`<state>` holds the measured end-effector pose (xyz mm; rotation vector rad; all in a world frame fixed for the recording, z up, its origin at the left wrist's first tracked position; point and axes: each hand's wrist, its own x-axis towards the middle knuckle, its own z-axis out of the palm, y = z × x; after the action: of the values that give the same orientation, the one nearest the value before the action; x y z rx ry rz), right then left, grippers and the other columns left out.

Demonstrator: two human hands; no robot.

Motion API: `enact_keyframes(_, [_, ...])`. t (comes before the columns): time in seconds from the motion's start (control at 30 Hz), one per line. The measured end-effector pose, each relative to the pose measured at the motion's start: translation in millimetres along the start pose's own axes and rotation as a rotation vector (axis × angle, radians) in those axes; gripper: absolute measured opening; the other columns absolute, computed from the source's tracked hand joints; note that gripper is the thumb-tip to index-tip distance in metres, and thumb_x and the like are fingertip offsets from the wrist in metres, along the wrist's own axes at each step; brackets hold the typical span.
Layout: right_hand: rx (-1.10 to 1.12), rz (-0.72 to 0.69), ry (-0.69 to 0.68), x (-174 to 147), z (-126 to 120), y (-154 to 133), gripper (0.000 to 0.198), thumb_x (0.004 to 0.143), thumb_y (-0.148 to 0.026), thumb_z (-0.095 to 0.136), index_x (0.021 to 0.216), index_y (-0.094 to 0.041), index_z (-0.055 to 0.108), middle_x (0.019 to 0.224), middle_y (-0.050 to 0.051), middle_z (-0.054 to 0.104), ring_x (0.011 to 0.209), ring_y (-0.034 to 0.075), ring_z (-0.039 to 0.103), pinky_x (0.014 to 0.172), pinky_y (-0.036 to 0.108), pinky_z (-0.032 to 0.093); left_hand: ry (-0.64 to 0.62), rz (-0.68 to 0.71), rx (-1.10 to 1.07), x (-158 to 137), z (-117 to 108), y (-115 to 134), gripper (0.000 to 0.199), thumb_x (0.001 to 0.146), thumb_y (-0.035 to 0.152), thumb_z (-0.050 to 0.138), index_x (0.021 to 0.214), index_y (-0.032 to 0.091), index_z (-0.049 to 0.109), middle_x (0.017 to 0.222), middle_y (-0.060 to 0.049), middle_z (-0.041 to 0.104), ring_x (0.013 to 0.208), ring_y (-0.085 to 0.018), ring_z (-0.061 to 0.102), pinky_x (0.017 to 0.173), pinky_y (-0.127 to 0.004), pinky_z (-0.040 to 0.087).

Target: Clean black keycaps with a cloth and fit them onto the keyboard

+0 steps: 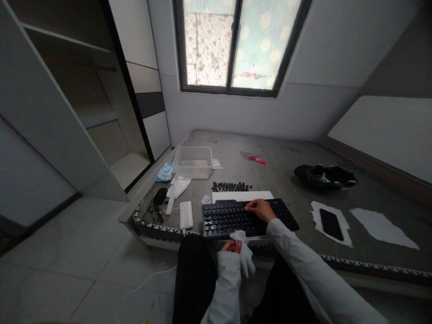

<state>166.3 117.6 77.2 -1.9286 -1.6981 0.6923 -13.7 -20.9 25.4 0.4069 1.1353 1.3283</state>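
A black keyboard (pixel 232 220) lies near the front edge of the mattress, many of its keycaps off on the left part. My right hand (pixel 261 209) rests over its upper right area with thumb and fingers pinched together; whatever is between them, if anything, is too small to make out. Below the keyboard's front edge, my left hand (pixel 232 246) is closed on a white cloth (pixel 247 257) that hangs in finger-like folds. Loose black keycaps (pixel 231 186) lie in rows behind the keyboard, beyond a white strip (pixel 243 196).
To the left are a white power strip (pixel 186 215), a black mouse (pixel 160 196) with its cable, a clear plastic box (pixel 193 163) and a blue packet (pixel 165 172). At right lie a phone (pixel 331 224) on paper and a black cap (pixel 326 177). A red item (pixel 257 159) lies farther back.
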Motion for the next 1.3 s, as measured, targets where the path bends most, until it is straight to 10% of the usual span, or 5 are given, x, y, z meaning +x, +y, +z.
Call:
enact_keyframes(0.8, [-0.173,0.144,-0.119,26.4,-5.9,-14.3,0.019,0.059,-0.029,0.089,0.068,-0.019,0.076,0.073,0.004,0.076,0.078,0.017,0.071,0.065,0.019,0.046,-0.040,0.020,0.083,3.0,6.8,-10.8,0.060,0.032,0.069,0.085,0.058,0.018,0.067,0.063,-0.014,0.071,0.062,-0.033,0.066,0.066,-0.045,0.055])
enact_keyframes(1.3, [-0.217,0.139,-0.155,27.0,-11.1,-25.9,0.014,0.056,-0.023,0.087,0.061,-0.019,0.075,0.071,0.005,0.075,0.079,0.018,0.071,0.064,0.019,0.046,0.025,-0.005,0.012,4.3,0.8,-2.3,0.060,0.021,0.061,0.090,0.053,0.017,0.064,0.053,-0.008,0.068,0.051,-0.024,0.063,0.057,-0.038,0.051])
